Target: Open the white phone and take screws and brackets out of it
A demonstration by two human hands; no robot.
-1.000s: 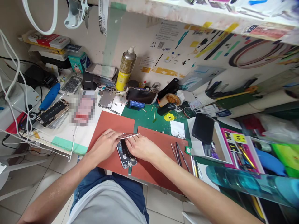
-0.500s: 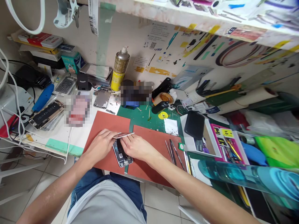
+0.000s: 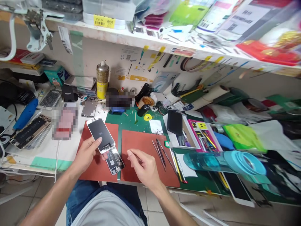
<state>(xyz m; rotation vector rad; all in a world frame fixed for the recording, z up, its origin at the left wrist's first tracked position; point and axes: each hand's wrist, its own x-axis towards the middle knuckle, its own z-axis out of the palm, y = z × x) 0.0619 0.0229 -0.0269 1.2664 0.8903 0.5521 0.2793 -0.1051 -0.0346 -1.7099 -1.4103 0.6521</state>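
My left hand point(image 3: 87, 151) grips a white-framed phone screen point(image 3: 100, 133) by its lower left edge, the thumb lying on its dark face. The screen is tilted up over the upper end of an opened phone body point(image 3: 114, 161), whose black battery and inner parts show. Whether a cable joins the two I cannot tell. To the right of the phone, my right hand point(image 3: 144, 166) hovers over the red-brown mat point(image 3: 136, 141), fingers loosely curled and apart, with nothing visible in them. Several thin tweezers and picks point(image 3: 162, 153) lie farther right on that mat.
Behind the mats stands a spray can point(image 3: 102, 81). A white tray point(image 3: 183, 142) of tools and a blue bottle point(image 3: 211, 161) lie to the right. Another opened phone point(image 3: 31, 130) rests at left. A loaded shelf point(image 3: 141, 44) overhangs the bench.
The screen has come up into my left hand with its dark face showing. My right hand has left the phone and moved right. The view has turned rightward and up.
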